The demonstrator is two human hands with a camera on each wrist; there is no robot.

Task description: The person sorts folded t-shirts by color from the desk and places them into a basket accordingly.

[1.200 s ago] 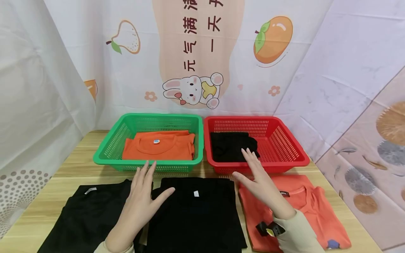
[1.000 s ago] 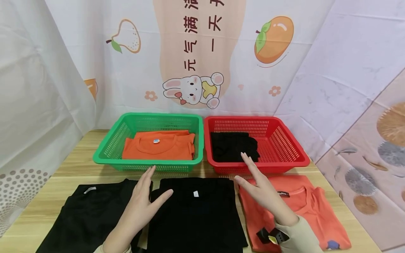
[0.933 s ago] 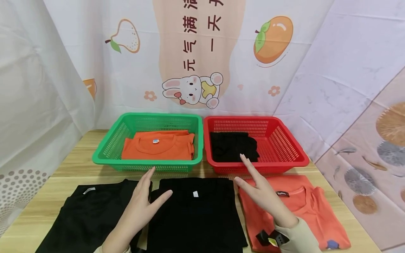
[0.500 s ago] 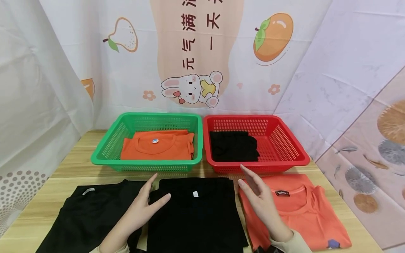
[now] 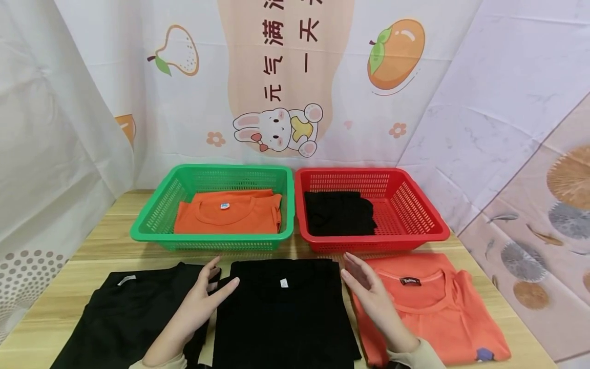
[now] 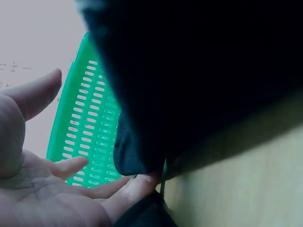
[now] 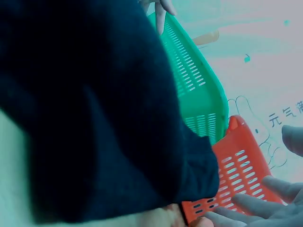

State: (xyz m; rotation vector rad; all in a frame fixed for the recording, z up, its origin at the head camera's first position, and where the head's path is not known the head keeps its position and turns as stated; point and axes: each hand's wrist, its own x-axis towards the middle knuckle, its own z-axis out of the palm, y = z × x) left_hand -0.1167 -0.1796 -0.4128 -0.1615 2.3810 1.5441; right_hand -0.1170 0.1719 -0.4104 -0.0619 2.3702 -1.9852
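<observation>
Middle black shirt (image 5: 283, 312), folded, at the tabletop's (image 5: 115, 241) near edge; its lower part is cut off by the frame. Left hand (image 5: 198, 302), fingers straight, touches its left edge. Right hand (image 5: 371, 302), fingers relaxed, at its right edge; contact cannot be told. Wrist views are mostly filled by dark cloth.

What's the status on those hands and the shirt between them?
Left hand, right hand open, flanking folded black cotton T-shirt. Fingers at its edges, nothing gripped. Nothing blocking.
</observation>
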